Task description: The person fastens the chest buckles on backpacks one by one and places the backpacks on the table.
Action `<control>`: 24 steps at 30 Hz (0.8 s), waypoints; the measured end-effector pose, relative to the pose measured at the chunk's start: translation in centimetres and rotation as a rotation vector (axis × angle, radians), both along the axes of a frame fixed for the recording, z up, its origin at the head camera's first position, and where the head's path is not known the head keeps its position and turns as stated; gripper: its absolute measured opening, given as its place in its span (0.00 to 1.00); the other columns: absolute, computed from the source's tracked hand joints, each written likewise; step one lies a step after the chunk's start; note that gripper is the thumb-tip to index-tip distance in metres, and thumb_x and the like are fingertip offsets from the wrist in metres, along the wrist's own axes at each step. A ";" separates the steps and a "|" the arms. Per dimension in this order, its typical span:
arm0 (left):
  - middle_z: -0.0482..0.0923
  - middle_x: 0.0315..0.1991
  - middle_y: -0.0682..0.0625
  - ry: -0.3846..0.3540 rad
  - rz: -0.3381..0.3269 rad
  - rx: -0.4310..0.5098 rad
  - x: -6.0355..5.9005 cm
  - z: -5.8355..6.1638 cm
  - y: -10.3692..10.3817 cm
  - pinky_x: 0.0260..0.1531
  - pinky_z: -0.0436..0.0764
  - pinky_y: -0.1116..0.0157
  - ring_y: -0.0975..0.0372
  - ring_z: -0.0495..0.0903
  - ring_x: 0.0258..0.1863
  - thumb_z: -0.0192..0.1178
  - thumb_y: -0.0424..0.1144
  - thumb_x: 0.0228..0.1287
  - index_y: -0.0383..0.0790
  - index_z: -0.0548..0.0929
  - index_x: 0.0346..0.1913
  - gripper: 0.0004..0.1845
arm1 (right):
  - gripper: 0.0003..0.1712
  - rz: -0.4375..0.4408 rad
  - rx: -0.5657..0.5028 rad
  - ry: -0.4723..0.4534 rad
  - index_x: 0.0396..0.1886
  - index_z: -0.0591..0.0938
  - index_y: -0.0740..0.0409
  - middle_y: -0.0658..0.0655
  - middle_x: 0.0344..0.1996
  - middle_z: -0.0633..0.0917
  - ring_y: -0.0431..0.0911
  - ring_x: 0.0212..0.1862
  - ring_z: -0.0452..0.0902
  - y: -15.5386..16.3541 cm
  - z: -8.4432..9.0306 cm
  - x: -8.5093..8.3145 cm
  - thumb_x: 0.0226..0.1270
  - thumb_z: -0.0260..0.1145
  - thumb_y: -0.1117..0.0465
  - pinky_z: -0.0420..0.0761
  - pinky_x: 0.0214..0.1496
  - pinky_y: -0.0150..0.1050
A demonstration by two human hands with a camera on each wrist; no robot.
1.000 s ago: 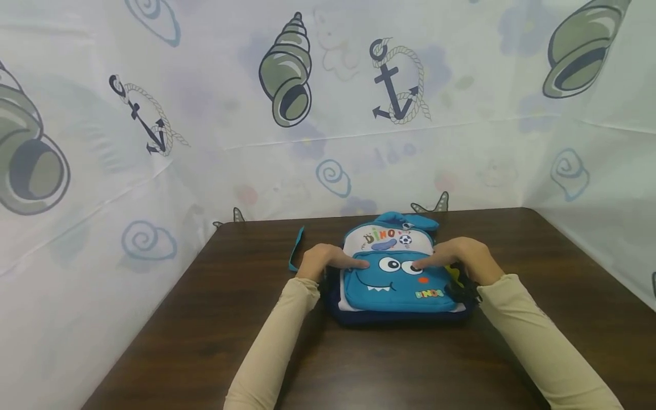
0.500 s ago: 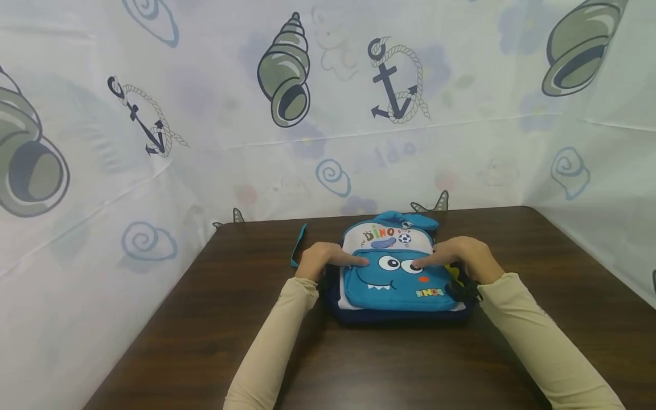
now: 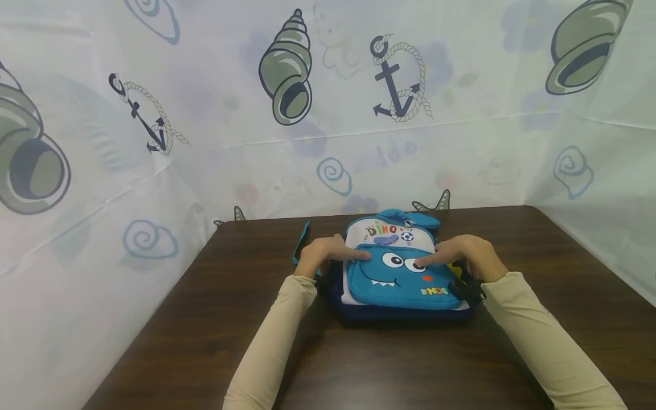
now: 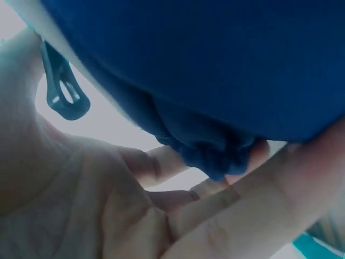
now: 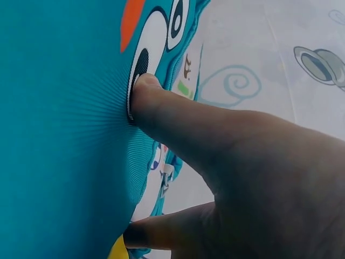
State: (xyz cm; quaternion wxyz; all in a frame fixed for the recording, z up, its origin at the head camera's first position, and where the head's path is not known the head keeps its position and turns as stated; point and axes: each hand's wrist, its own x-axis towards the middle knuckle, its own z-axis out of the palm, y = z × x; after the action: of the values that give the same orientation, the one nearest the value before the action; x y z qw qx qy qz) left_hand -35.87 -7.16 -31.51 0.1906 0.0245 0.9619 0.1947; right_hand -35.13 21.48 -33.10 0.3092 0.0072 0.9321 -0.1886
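Observation:
A small blue backpack (image 3: 400, 282) with a dinosaur face lies flat on the dark wooden table (image 3: 230, 319). My left hand (image 3: 328, 256) grips its left side, with a finger lying across the top of the front pocket. The left wrist view shows the fingers (image 4: 226, 216) curled under a bunch of dark blue fabric (image 4: 215, 65). My right hand (image 3: 463, 256) holds the right side. Its thumb (image 5: 178, 116) presses the dinosaur's eye (image 5: 161, 38) on the pocket, and another finger (image 5: 161, 229) is tucked beneath the edge.
A teal strap (image 3: 301, 245) trails off the bag's left side towards the table's back edge. A teal zipper pull (image 4: 63, 89) hangs by my left hand. White sheets printed with shells and anchors (image 3: 397, 80) close in the table at the back and on both sides.
The backpack and both hands have shifted very slightly away from me and to the right. Neither hold has changed.

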 end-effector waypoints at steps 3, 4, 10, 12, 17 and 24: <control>0.71 0.49 0.39 0.026 0.004 0.002 0.1 0.3 -0.1 0.28 0.81 0.55 0.48 0.79 0.32 0.58 0.74 0.35 0.42 0.49 0.68 0.60 | 0.63 0.007 -0.004 0.008 0.68 0.50 0.64 0.73 0.62 0.60 0.68 0.54 0.66 0.0 0.1 0.2 0.44 0.56 0.25 0.78 0.36 0.56; 0.71 0.48 0.39 0.033 0.004 0.001 0.1 0.4 -0.1 0.28 0.81 0.55 0.48 0.80 0.31 0.57 0.74 0.35 0.41 0.48 0.68 0.60 | 0.63 0.008 -0.006 0.010 0.68 0.50 0.64 0.73 0.62 0.60 0.68 0.54 0.66 0.0 0.2 0.2 0.43 0.56 0.25 0.78 0.36 0.56; 0.71 0.48 0.39 0.053 -0.014 -0.006 0.3 1.0 -0.2 0.28 0.80 0.55 0.51 0.80 0.25 0.54 0.73 0.41 0.40 0.49 0.68 0.57 | 0.64 0.004 -0.019 0.006 0.68 0.49 0.65 0.73 0.62 0.59 0.69 0.54 0.66 0.2 0.1 0.2 0.43 0.56 0.25 0.78 0.36 0.56; 0.71 0.50 0.40 0.079 -0.019 -0.014 0.4 1.4 -0.3 0.32 0.80 0.54 0.52 0.80 0.28 0.52 0.73 0.43 0.39 0.53 0.67 0.54 | 0.64 0.007 -0.012 0.005 0.68 0.49 0.65 0.73 0.62 0.59 0.69 0.53 0.66 0.3 0.1 0.1 0.43 0.56 0.25 0.78 0.35 0.55; 0.71 0.55 0.42 0.147 -0.052 -0.040 0.6 2.1 -0.3 0.46 0.75 0.52 0.52 0.77 0.45 0.49 0.71 0.49 0.37 0.59 0.64 0.48 | 0.65 0.013 0.004 0.007 0.68 0.50 0.64 0.74 0.61 0.60 0.69 0.52 0.68 0.5 0.0 -0.2 0.42 0.55 0.23 0.79 0.33 0.54; 0.70 0.56 0.41 0.226 -0.058 -0.014 0.7 2.4 -0.4 0.48 0.75 0.52 0.51 0.74 0.49 0.47 0.67 0.55 0.34 0.61 0.63 0.43 | 0.64 0.012 0.010 -0.005 0.67 0.50 0.65 0.76 0.59 0.61 0.69 0.48 0.70 0.5 0.2 -0.1 0.42 0.55 0.23 0.78 0.34 0.54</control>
State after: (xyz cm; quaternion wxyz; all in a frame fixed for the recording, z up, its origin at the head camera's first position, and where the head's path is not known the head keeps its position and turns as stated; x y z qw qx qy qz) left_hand -35.18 -7.59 -29.15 0.0865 0.0730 0.9774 0.1784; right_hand -35.26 22.00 -32.92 0.3125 0.0036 0.9323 -0.1822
